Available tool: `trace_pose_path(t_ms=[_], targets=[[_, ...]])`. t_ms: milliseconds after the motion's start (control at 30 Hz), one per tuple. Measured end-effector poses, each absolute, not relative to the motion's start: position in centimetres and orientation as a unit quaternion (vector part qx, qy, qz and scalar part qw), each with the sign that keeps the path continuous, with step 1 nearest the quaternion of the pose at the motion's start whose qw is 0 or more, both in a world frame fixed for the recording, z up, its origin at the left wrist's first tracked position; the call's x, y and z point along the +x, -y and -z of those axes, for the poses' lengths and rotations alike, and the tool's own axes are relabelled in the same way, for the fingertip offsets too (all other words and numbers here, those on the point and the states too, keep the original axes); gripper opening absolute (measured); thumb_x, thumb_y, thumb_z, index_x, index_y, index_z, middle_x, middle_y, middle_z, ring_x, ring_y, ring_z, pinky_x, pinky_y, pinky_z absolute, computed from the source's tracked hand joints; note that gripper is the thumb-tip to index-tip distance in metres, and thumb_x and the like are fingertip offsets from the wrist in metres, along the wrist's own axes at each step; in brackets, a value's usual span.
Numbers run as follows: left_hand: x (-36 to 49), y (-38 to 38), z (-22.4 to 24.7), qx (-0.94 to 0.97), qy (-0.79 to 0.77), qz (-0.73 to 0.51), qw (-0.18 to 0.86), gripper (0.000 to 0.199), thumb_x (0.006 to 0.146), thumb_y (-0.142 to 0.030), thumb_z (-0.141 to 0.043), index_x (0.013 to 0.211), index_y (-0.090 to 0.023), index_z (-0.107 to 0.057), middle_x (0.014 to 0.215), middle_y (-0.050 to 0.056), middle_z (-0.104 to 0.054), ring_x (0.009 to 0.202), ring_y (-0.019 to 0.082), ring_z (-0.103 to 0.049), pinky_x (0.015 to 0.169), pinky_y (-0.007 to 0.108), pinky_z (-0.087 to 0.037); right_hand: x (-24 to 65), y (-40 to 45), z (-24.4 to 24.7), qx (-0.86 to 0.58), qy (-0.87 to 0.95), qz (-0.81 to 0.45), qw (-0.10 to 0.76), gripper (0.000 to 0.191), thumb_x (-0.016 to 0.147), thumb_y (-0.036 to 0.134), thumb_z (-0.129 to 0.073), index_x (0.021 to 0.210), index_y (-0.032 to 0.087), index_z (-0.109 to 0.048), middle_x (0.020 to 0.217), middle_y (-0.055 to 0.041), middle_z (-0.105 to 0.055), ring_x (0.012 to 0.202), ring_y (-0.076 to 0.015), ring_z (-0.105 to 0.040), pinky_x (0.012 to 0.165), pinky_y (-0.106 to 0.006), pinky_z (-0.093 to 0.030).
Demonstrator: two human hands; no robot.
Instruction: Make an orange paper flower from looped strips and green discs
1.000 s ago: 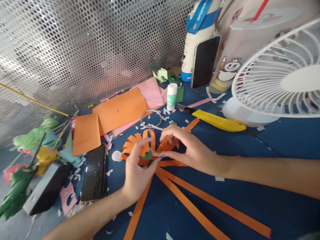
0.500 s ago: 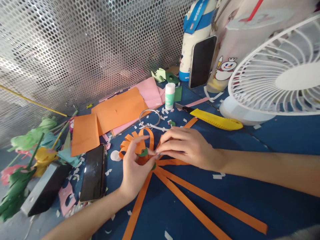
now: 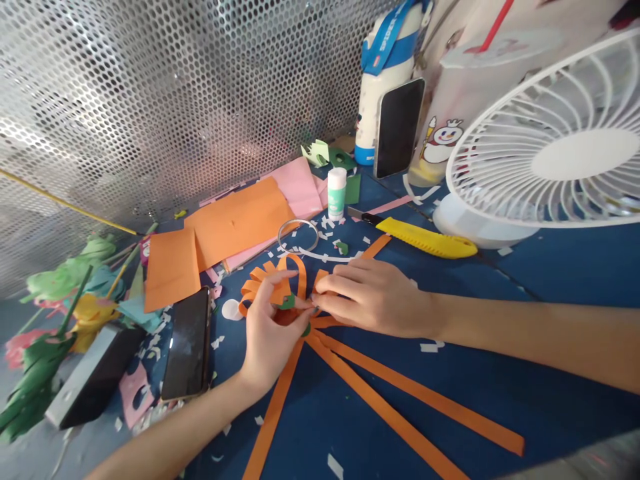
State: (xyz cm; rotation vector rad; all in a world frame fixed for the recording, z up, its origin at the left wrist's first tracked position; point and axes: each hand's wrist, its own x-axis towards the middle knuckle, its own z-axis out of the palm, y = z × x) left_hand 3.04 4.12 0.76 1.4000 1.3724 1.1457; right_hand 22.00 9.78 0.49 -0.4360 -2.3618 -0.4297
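Observation:
Long orange paper strips (image 3: 400,430) fan out over the blue table from a centre with a bit of green paper (image 3: 287,302). On the far left of that centre, several strips curl into orange loops (image 3: 255,288). My left hand (image 3: 267,343) reaches round the centre, thumb and a finger pinched on the orange paper there. My right hand (image 3: 380,297) meets it from the right, fingertips closed on an orange strip (image 3: 320,277) whose bent part stands up beside them. The exact pinch point is hidden by the fingers.
Beyond the hands are a bangle (image 3: 317,237), a glue stick (image 3: 337,193) and a yellow utility knife (image 3: 425,238). A white fan (image 3: 560,160) stands right. Left are a phone (image 3: 187,343), orange sheets (image 3: 240,223) and paper flowers (image 3: 93,310). White paper scraps are scattered about.
The view has shifted slightly. My right fingers have shifted a little at the pinch, and an upright bend of orange strip now shows beside them. My left hand keeps its hold.

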Motion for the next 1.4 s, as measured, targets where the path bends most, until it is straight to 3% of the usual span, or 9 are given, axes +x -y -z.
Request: trace_pose_path(t_ms=[200, 467, 733, 933, 1100, 1233, 1400], targets=[[3.19, -3.93, -0.92, 0.561, -0.542, -0.457, 0.428, 0.045, 0.073, -0.009, -0.072, 0.114, -0.02, -0.057, 0.078, -0.002, -0.075, 0.08, 0.018, -0.077, 0.077, 0.024, -0.061, 22.04, -9.61, -0.39, -0.173, 0.916, 0.131, 0.338, 0.022, 0.091, 0.011, -0.051, 0.073, 0.018, -0.062, 0.082, -0.0001, -0.067, 0.069, -0.0128, -0.054, 0.064, -0.028, -0.038], [3.06, -3.85, -0.85, 0.574, -0.543, -0.443, 0.424, 0.042, 0.076, -0.013, -0.072, 0.114, -0.022, -0.058, 0.08, -0.002, -0.075, 0.08, 0.015, -0.075, 0.074, 0.02, -0.06, 22.03, -9.74, 0.31, -0.208, 0.897, -0.085, 0.381, 0.015, 0.087, 0.013, -0.053, 0.083, 0.019, -0.066, 0.083, -0.0004, -0.064, 0.066, -0.0097, -0.056, 0.059, -0.023, -0.036], [2.93, -3.67, -0.63, 0.607, -0.546, -0.418, 0.399, 0.04, 0.078, -0.012, -0.07, 0.115, -0.024, -0.058, 0.083, -0.001, -0.076, 0.081, 0.016, -0.075, 0.073, 0.023, -0.06, 22.27, -9.75, 0.07, -0.208, 0.9, -0.11, 0.366, 0.013, 0.084, 0.013, -0.053, 0.08, 0.018, -0.065, 0.08, -0.0003, -0.064, 0.064, -0.0097, -0.055, 0.058, -0.023, -0.035], [2.83, -3.28, -0.51, 0.647, -0.555, -0.389, 0.351, 0.04, 0.079, -0.012, -0.069, 0.115, -0.027, -0.06, 0.082, -0.003, -0.077, 0.076, 0.015, -0.075, 0.053, 0.016, -0.051, 22.41, -9.48, -0.07, -0.212, 0.903, -0.108, 0.358, 0.012, 0.083, 0.013, -0.052, 0.08, 0.018, -0.063, 0.078, 0.0006, -0.062, 0.063, -0.0104, -0.054, 0.059, -0.023, -0.035], [2.86, -3.41, -0.81, 0.641, -0.552, -0.405, 0.347, 0.037, 0.08, -0.011, -0.067, 0.114, -0.024, -0.06, 0.084, -0.001, -0.076, 0.082, 0.017, -0.075, 0.061, 0.019, -0.056, 22.56, -9.67, -0.25, -0.233, 0.893, -0.154, 0.353, 0.013, 0.089, 0.014, -0.05, 0.081, 0.019, -0.059, 0.077, 0.0017, -0.059, 0.062, -0.0086, -0.052, 0.058, -0.022, -0.034], [2.78, -3.53, -1.01, 0.633, -0.552, -0.415, 0.351, 0.033, 0.082, -0.011, -0.065, 0.112, -0.024, -0.06, 0.086, 0.0, -0.076, 0.085, 0.017, -0.075, 0.075, 0.024, -0.059, 22.66, -9.94, -0.22, -0.245, 0.875, -0.196, 0.369, 0.011, 0.09, 0.014, -0.048, 0.082, 0.018, -0.054, 0.079, 0.0026, -0.056, 0.053, -0.0053, -0.043, 0.054, -0.02, -0.032], [2.73, -3.45, -0.91, 0.614, -0.552, -0.424, 0.371, 0.031, 0.084, -0.014, -0.066, 0.113, -0.023, -0.058, 0.085, 0.001, -0.075, 0.087, 0.018, -0.075, 0.071, 0.023, -0.06, 22.7, -10.14, -0.04, -0.249, 0.862, -0.234, 0.374, 0.01, 0.087, 0.013, -0.05, 0.08, 0.019, -0.052, 0.075, 0.0037, -0.053, 0.052, -0.0054, -0.041, 0.053, -0.019, -0.031]])
